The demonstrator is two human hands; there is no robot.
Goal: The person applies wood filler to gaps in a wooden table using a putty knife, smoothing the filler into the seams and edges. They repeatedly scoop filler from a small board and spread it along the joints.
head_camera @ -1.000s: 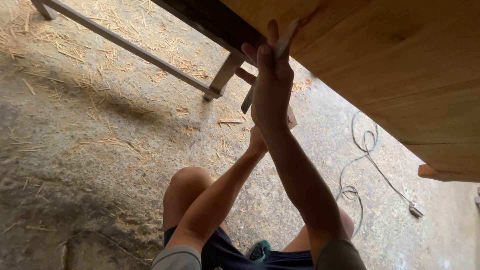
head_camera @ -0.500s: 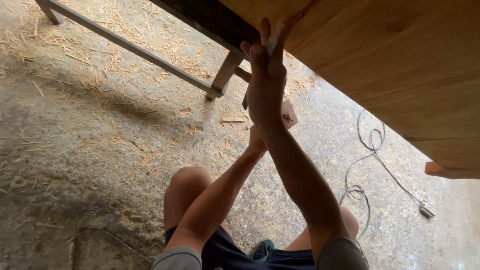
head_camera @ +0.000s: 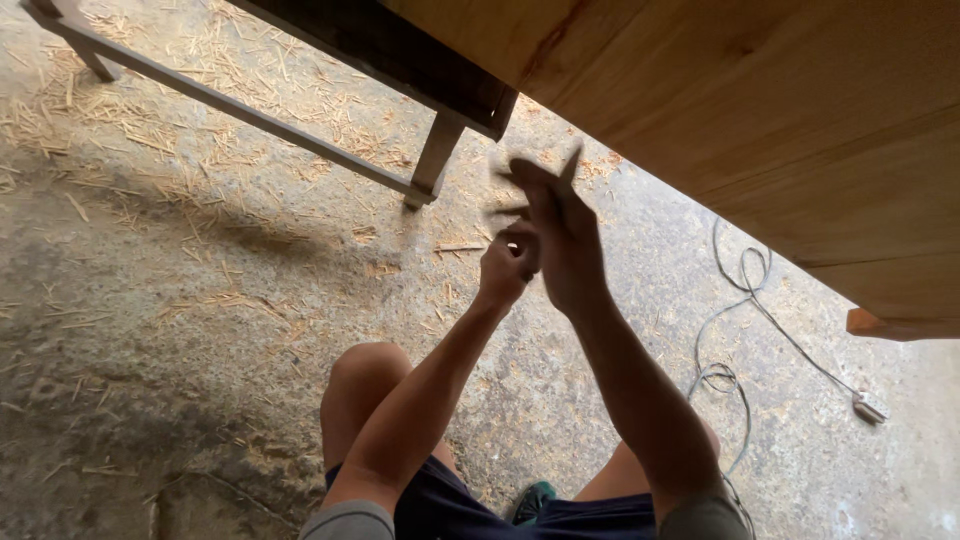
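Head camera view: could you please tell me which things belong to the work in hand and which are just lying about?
In hand:
- left hand and right hand, raised together, blurred
- wooden panel nearest them

Lying about:
- cable on the floor
- wood shavings
- metal frame

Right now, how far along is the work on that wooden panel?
Both hands, left and right, are off the wooden panel, held together below its edge; the blurred right hand grips something thin I cannot identify. The panel face looks smooth. Shavings litter the floor. What remains cannot be told.
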